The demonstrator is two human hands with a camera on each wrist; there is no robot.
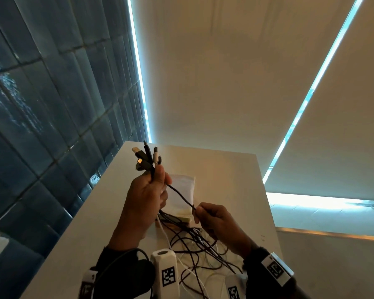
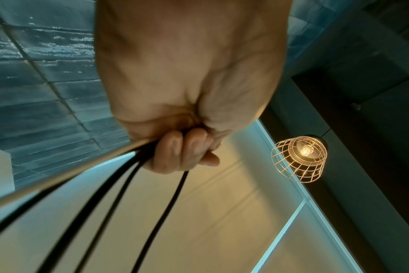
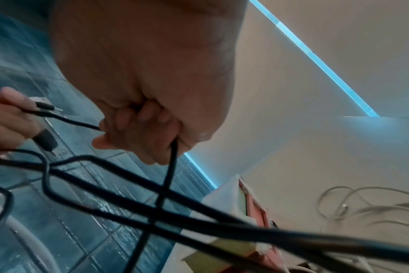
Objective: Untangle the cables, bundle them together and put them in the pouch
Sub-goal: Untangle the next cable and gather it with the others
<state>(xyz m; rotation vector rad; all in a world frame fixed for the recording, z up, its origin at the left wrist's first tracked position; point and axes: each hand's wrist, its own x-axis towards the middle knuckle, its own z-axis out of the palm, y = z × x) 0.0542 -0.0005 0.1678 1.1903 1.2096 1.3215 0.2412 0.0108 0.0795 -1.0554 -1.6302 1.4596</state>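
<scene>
My left hand (image 1: 151,186) is raised above the table and grips a bunch of cable ends; several black and white plugs (image 1: 146,158) stick up out of the fist. In the left wrist view its curled fingers (image 2: 180,153) close round black and white cables (image 2: 119,184). One dark braided cable (image 1: 181,196) runs taut from that fist down to my right hand (image 1: 212,219), which pinches it. The right wrist view has the cable (image 3: 171,166) passing through that hand's curled fingers (image 3: 140,118). Behind the hands a pale pouch (image 1: 183,193) lies flat on the table. Loose cable lengths (image 1: 194,251) lie tangled below.
The white table (image 1: 229,182) is narrow, its left edge against a dark blue tiled wall (image 1: 41,115) and its right edge open. Roller blinds (image 1: 235,72) hang behind it. A caged lamp (image 2: 299,158) hangs overhead.
</scene>
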